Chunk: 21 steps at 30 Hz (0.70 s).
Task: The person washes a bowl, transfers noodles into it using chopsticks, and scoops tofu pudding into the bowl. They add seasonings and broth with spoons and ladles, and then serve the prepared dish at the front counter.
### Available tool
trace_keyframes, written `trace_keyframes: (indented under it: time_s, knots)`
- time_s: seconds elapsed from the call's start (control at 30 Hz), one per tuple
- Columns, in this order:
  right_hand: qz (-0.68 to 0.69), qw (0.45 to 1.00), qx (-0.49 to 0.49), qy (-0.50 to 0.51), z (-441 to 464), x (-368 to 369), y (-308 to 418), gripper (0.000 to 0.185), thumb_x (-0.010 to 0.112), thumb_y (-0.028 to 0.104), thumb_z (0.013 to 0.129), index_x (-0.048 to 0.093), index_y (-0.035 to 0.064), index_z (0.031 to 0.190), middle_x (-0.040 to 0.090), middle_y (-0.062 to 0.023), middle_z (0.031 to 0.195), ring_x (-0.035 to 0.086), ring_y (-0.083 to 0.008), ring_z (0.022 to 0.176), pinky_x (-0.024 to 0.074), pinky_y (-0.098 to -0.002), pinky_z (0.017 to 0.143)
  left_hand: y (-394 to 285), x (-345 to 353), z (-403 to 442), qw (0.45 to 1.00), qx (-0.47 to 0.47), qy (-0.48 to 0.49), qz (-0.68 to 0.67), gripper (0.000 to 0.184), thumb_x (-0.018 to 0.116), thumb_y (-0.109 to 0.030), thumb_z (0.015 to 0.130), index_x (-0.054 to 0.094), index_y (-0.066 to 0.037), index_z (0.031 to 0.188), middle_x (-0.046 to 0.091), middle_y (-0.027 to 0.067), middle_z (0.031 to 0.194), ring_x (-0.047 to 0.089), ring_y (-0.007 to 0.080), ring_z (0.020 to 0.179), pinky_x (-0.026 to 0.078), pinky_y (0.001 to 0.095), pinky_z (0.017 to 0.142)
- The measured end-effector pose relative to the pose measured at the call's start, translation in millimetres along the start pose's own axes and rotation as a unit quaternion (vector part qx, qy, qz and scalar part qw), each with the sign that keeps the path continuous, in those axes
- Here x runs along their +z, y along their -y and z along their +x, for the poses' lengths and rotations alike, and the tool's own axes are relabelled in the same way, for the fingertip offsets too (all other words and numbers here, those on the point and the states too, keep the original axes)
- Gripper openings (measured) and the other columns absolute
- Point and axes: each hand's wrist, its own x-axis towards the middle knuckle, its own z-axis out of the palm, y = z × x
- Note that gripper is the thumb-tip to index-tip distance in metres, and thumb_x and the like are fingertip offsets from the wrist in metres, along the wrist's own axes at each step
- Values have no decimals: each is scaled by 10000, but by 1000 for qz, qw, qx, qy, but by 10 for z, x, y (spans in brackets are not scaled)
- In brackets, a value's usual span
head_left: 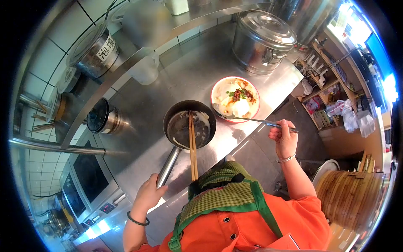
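Note:
My left hand (150, 192) is wrapped round the metal handle of a dark saucepan (169, 122). The pan stands on the steel counter, with bits of pale food and a little liquid inside. A pair of wooden chopsticks (192, 147) leans across its near rim, tips in the pan. In my right hand (284, 137) is the handle of a long metal spoon (260, 121). The spoon's bowl lies at the left edge of a white bowl (215, 90) with a pinkish-red rim. That bowl holds pale food topped with dark red sauce and chopped greens.
A large lidded steel pot (256, 48) stands at the counter's back right. At the left is a smaller pot with a dark lid (97, 115). A steel shelf (105, 84) with containers runs above. Bamboo steamers (350, 195) stand at the lower right.

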Motion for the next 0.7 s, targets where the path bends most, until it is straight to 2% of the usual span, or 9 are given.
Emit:
trace_keyframes:
  time_s: [0.33, 0.43, 0.47, 0.5, 0.53, 0.57, 0.63, 0.67, 0.7]
  knots:
    - [-12, 997, -42, 69, -281, 11, 52, 135, 492, 137, 887, 538, 11, 869, 591, -80, 651, 587, -149, 564, 497, -259, 543, 18, 38, -23, 1000, -2, -11, 1, 417, 619, -234, 774, 462, 18, 1067, 569, 158, 752, 576, 204, 527, 445, 330, 522]
    - [-124, 953, -190, 200, -423, 93, 178, 62, 531, 65, 836, 558, 17, 865, 582, -60, 760, 590, -183, 596, 488, -284, 554, 26, 38, -3, 1000, 3, 3, -2, 403, 614, -236, 777, 465, 17, 1053, 567, 155, 749, 574, 206, 523, 443, 332, 523]
    - [-123, 953, -191, 201, -428, 118, 248, 62, 531, 65, 836, 558, 17, 865, 582, -60, 760, 590, -183, 596, 488, -284, 554, 37, 48, -1, 1000, 3, 1, -1, 403, 614, -236, 777, 465, 17, 1053, 567, 155, 749, 574, 206, 523, 443, 332, 523]
    - [-232, 843, -342, 345, -413, 149, 325, 67, 554, 46, 793, 568, 31, 857, 576, -56, 750, 588, -188, 593, 480, -284, 551, 52, 64, -3, 1000, 8, -6, 2, 399, 613, -233, 778, 465, 17, 1052, 565, 153, 745, 572, 206, 520, 443, 331, 523]
    - [-326, 676, -469, 464, -400, 169, 382, 100, 577, 26, 751, 579, 45, 849, 571, -52, 740, 586, -192, 590, 472, -285, 548, 56, 71, -4, 1000, 15, -12, 5, 396, 612, -229, 778, 465, 17, 1051, 563, 152, 742, 570, 207, 517, 443, 330, 524]
    - [-327, 678, -470, 461, -409, 198, 415, 100, 577, 26, 751, 579, 45, 849, 571, -52, 740, 586, -192, 590, 472, -285, 548, 40, 59, -6, 1000, 17, -10, 8, 396, 612, -229, 778, 465, 17, 1051, 563, 152, 742, 570, 207, 517, 443, 330, 524]
    - [-356, 581, -574, 455, -438, 256, 447, 196, 605, -5, 662, 597, 69, 844, 580, -55, 700, 580, -199, 593, 463, -287, 545, -2, 38, -9, 1000, 5, -5, -10, 395, 615, -224, 777, 465, 16, 1052, 562, 151, 740, 568, 208, 513, 440, 331, 519]
    - [-358, 580, -574, 453, -425, 205, 446, 196, 605, -5, 662, 597, 69, 844, 580, -55, 700, 580, -199, 593, 463, -287, 545, 8, 49, -7, 1000, 7, -5, -10, 395, 615, -224, 777, 465, 16, 1052, 562, 151, 740, 568, 208, 513, 440, 331, 519]
    - [-348, 664, -519, 410, -398, 116, 428, 198, 608, -9, 662, 598, 69, 843, 587, -55, 691, 578, -198, 589, 463, -289, 544, 32, 71, -12, 1000, 11, -11, -16, 393, 617, -221, 776, 465, 17, 1049, 560, 151, 734, 567, 208, 511, 438, 333, 516]
